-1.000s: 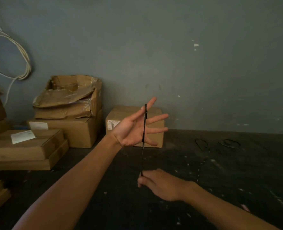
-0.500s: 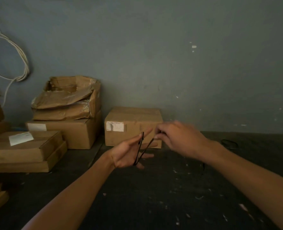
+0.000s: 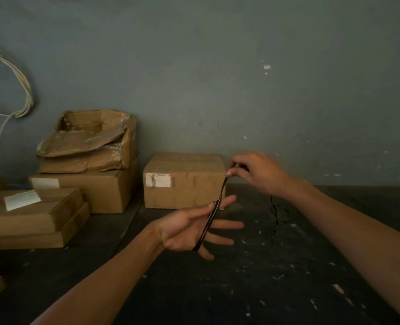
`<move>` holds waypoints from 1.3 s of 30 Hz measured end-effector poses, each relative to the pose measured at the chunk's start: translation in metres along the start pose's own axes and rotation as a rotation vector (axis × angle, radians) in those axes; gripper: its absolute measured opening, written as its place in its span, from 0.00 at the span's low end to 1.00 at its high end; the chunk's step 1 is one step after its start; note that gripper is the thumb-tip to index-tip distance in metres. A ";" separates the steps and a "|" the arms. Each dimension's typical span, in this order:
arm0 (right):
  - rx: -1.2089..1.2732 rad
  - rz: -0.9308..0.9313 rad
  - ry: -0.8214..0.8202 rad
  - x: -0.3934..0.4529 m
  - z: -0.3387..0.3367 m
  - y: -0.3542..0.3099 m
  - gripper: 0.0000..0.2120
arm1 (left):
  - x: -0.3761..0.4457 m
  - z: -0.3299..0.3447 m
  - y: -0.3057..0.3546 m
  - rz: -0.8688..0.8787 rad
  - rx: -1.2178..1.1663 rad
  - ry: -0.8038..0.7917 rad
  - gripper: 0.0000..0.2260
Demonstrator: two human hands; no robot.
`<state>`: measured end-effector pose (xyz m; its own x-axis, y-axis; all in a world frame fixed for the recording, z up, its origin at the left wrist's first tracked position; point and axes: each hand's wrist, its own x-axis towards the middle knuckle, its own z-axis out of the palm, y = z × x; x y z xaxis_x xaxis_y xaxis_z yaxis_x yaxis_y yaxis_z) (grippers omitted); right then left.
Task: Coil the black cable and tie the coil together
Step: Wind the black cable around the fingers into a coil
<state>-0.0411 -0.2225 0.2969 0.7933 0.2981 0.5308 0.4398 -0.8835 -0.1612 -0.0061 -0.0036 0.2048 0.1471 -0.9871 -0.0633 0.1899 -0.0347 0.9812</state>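
My left hand is held palm up over the dark table, fingers spread, with the black cable looped across the palm between thumb and fingers. The thumb presses the cable near its top. My right hand is higher and to the right, pinching the cable's upper run between thumb and fingers, so a taut strand slants from it down to the left palm. More of the black cable trails loose on the table below the right wrist, hard to make out against the dark surface.
A closed cardboard box stands against the wall just behind the hands. More boxes are stacked at the left, one torn open. White cables hang on the wall at far left. The table is dark and speckled.
My right hand has risen from below the left hand to above and right of it, carrying the cable round the left palm. The left hand has dropped lower.
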 end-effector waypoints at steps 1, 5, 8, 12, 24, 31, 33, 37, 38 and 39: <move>0.042 0.018 -0.011 -0.002 0.004 0.005 0.03 | 0.001 0.002 0.001 0.007 0.000 -0.021 0.22; 0.340 0.133 -0.039 -0.019 0.028 0.024 0.08 | 0.003 0.006 0.007 0.071 -0.039 -0.063 0.23; 0.575 0.197 -0.004 -0.039 0.061 0.026 0.09 | 0.006 0.008 0.017 0.148 -0.085 -0.046 0.21; 0.828 0.285 -0.034 -0.060 0.106 0.009 0.11 | 0.011 0.007 0.034 0.259 -0.122 0.006 0.21; 0.796 0.324 -0.413 -0.082 0.125 -0.062 0.12 | 0.006 -0.025 0.063 0.407 -0.124 0.246 0.19; 0.484 0.168 -0.468 -0.071 0.094 -0.076 0.11 | 0.002 -0.037 0.046 0.416 -0.161 0.428 0.18; 0.373 0.131 -0.466 -0.067 0.083 -0.077 0.10 | 0.003 -0.038 0.042 0.409 -0.169 0.466 0.18; 0.213 0.102 -0.428 -0.050 0.050 -0.076 0.06 | 0.005 -0.038 0.032 0.321 -0.124 0.516 0.17; 0.155 0.090 -0.405 -0.044 0.040 -0.073 0.07 | 0.005 -0.038 0.029 0.290 -0.096 0.515 0.18; 0.108 0.084 -0.386 -0.038 0.029 -0.069 0.08 | 0.004 -0.037 0.026 0.262 -0.069 0.505 0.18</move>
<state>-0.0893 -0.1619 0.2636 0.9191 0.3581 0.1644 0.3920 -0.8736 -0.2884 0.0354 -0.0028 0.2236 0.6400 -0.7637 0.0844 0.1449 0.2279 0.9628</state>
